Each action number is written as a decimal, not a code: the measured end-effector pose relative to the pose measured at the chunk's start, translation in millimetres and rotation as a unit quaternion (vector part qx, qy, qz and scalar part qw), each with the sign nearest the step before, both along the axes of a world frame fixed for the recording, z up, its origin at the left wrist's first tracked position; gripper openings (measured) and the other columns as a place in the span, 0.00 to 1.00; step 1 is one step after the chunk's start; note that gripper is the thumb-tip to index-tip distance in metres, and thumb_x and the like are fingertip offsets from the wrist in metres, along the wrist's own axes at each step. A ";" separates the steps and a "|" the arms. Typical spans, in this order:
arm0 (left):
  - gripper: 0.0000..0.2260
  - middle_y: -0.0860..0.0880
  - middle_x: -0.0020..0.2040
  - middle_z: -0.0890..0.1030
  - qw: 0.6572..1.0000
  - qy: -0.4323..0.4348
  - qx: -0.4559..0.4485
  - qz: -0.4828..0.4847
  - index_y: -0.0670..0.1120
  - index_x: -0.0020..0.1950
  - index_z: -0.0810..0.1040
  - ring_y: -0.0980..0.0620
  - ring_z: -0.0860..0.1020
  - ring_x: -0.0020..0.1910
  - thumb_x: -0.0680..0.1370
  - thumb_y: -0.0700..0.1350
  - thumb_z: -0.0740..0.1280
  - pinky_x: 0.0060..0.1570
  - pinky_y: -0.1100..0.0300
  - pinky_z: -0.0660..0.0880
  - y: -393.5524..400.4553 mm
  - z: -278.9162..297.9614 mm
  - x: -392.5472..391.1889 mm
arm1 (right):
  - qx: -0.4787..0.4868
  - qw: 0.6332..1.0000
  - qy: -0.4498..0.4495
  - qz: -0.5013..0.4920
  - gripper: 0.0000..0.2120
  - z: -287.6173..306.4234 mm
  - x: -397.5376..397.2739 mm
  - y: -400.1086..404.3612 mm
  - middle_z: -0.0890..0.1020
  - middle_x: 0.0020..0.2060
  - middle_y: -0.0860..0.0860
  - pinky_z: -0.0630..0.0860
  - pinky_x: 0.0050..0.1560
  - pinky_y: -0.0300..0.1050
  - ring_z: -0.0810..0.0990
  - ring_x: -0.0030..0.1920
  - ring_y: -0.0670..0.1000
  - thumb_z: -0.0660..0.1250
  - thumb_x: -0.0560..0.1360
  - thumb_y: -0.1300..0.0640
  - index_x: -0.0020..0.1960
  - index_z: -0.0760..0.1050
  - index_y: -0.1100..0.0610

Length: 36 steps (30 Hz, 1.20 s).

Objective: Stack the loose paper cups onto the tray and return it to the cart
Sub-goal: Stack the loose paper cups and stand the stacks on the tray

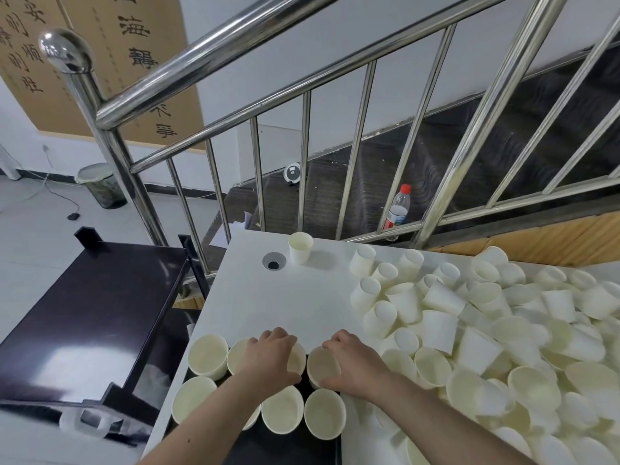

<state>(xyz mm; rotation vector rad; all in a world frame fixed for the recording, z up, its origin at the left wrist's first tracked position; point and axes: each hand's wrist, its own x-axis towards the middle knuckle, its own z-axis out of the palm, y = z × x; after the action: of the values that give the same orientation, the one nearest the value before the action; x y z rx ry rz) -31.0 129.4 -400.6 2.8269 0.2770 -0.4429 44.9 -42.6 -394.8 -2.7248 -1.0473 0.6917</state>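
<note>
Cups: loose heap (496,333) covers the right half of the white table (275,297), spilling to the right and near frame edges. Table's far-left area is bare apart from one upright cup (300,247) beside a round cable hole (274,261), both near the far edge under the steel railing (302,95). Black cart (90,317) stands left of the table, narrow gap between them, top shelf bare. Black tray (295,441) sits at the table's near-left corner, mostly hidden under two rows of upright cups (283,409); the leftmost cups overhang the table's left edge. Left hand (271,355) curls round a far-row cup (297,359), fingers over its rim. Right hand (352,362) grips the neighbouring cup (323,365), fingers over the far rim, thumb on the near side. Hands close together, not touching.
</note>
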 end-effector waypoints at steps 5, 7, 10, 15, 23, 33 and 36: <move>0.28 0.52 0.68 0.68 1.000 0.008 0.017 -0.010 0.51 0.70 0.67 0.49 0.68 0.64 0.72 0.55 0.69 0.60 0.54 0.65 0.6 -3.4 3.2 | -0.004 1.000 -0.004 0.005 0.31 -3.0 0.4 1.5 0.67 0.64 0.48 0.73 0.58 0.47 0.67 0.65 0.50 0.69 0.71 0.45 0.69 0.67 0.55; 0.28 0.53 0.67 0.68 1.000 0.012 0.019 -0.012 0.51 0.70 0.68 0.49 0.68 0.64 0.72 0.55 0.69 0.59 0.55 0.65 0.8 -3.7 4.2 | 0.000 1.000 0.000 0.003 0.31 -4.0 0.7 1.7 0.67 0.63 0.48 0.73 0.58 0.47 0.67 0.65 0.50 0.69 0.70 0.45 0.69 0.68 0.55; 0.27 0.52 0.67 0.68 0.999 0.019 0.022 -0.017 0.51 0.69 0.68 0.49 0.68 0.63 0.71 0.55 0.69 0.59 0.55 0.65 1.7 -3.3 6.4 | 0.004 1.000 0.004 0.003 0.30 -6.4 1.1 2.4 0.67 0.63 0.48 0.73 0.58 0.47 0.67 0.65 0.49 0.69 0.70 0.46 0.69 0.68 0.55; 0.28 0.53 0.67 0.68 1.000 0.021 0.007 -0.015 0.52 0.70 0.67 0.50 0.68 0.64 0.71 0.56 0.68 0.60 0.54 0.65 4.8 -3.6 11.2 | 0.004 1.000 0.011 -0.009 0.29 -8.7 3.4 4.5 0.67 0.63 0.47 0.73 0.58 0.47 0.68 0.64 0.49 0.68 0.71 0.46 0.68 0.69 0.55; 0.26 0.53 0.68 0.68 0.999 -0.036 -0.026 0.018 0.53 0.72 0.65 0.50 0.67 0.66 0.76 0.58 0.64 0.62 0.54 0.66 16.4 3.3 34.1 | 0.090 0.988 0.031 -0.123 0.27 -5.1 30.5 8.4 0.70 0.66 0.47 0.71 0.61 0.44 0.73 0.64 0.48 0.63 0.76 0.39 0.71 0.69 0.52; 0.25 0.52 0.68 0.68 0.995 -0.081 -0.051 0.026 0.52 0.72 0.65 0.50 0.68 0.65 0.76 0.56 0.64 0.60 0.56 0.68 42.2 -3.1 89.3 | 0.120 0.966 0.051 -0.221 0.20 -10.1 80.8 21.6 0.74 0.61 0.47 0.73 0.58 0.41 0.75 0.56 0.45 0.63 0.77 0.43 0.65 0.72 0.51; 0.26 0.51 0.68 0.67 0.995 -0.080 -0.048 0.027 0.51 0.72 0.64 0.49 0.67 0.66 0.77 0.56 0.65 0.60 0.55 0.68 52.2 -4.6 116.9 | 0.124 0.966 0.055 -0.221 0.19 -11.4 88.2 20.9 0.74 0.60 0.47 0.70 0.54 0.37 0.74 0.54 0.44 0.63 0.78 0.44 0.65 0.72 0.51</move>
<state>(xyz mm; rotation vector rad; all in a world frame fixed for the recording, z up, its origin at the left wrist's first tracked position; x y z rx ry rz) 85.9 181.6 -405.2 2.7329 0.2908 -0.2117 133.2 -21.7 -406.2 -2.5326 -0.4385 0.5792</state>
